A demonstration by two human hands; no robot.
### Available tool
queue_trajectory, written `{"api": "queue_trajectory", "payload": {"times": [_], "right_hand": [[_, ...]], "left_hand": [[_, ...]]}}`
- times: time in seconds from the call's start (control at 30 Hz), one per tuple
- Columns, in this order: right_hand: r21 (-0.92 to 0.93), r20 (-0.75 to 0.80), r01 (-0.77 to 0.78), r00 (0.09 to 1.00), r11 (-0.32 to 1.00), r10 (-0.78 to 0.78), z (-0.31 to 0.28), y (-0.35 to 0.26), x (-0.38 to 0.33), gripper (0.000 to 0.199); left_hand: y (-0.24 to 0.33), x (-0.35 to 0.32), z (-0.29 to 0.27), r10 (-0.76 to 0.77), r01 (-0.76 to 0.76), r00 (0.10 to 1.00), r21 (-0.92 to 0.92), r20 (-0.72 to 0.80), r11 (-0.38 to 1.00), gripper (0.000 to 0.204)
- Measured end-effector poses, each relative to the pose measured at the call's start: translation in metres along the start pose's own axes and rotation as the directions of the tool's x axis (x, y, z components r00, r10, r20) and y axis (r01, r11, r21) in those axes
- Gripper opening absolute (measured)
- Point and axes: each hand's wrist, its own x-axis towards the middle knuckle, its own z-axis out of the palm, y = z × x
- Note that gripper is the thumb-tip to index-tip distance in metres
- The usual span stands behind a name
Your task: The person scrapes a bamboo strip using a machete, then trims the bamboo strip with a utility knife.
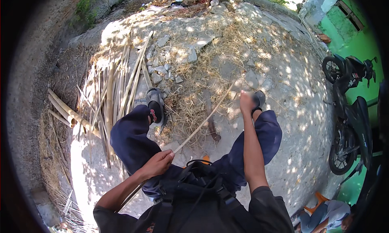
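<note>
A long, thin bamboo strip [202, 124] slants across my lap, running up and away to the right. My left hand [158, 164] is closed around it above my left thigh, and its lower end trails back under my left forearm. My right arm reaches forward over my right knee. My right hand [245, 103] is closed close to the strip's far end, beside my right shoe [258, 99]. Blur there hides what sits in its fingers. Curly pale shavings [190, 115] lie on the ground between my feet, around a dark wooden stick [211, 121].
Split bamboo lengths [117, 83] lie piled to the left, with thicker bamboo poles [65, 107] beside them. Broken stone pieces [162, 69] are scattered ahead. A black motorbike [350, 115] stands at the right by a green wall [344, 30]. Another person [328, 216] sits at the lower right.
</note>
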Motion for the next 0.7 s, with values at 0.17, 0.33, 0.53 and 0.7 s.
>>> {"api": "queue_trajectory", "payload": {"times": [0.17,0.33,0.53,0.7], "right_hand": [[0.553,0.388,-0.426,0.892,0.716,0.231,0.014,-0.047,-0.018,0.049],[0.390,0.284,0.135,0.924,0.911,-0.258,0.005,-0.105,-0.073,0.042],[0.348,0.404,0.398,0.753,0.849,-0.519,-0.002,-0.136,-0.128,0.039],[0.263,0.397,0.457,0.751,0.850,-0.527,0.001,-0.131,-0.144,0.034]], "left_hand": [[-0.047,0.003,-0.031,0.246,-0.178,0.938,0.267,-0.245,0.947,0.032],[0.008,0.036,-0.024,0.267,-0.207,0.931,0.246,-0.247,0.947,0.028],[0.034,0.121,-0.020,0.264,-0.276,0.956,-0.091,-0.132,0.957,0.025],[0.034,0.161,-0.010,0.279,-0.285,0.958,-0.311,-0.064,0.907,0.027]]}}
